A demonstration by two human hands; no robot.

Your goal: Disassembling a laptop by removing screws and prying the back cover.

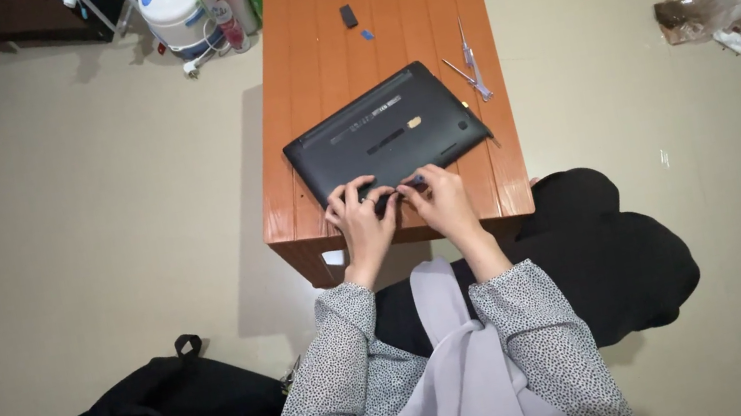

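Orange wooden table, beige floor

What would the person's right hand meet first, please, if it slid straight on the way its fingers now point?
The right hand already rests on the near edge of the black laptop; going straight on, it would most likely slide over that upturned base towards its far edge.
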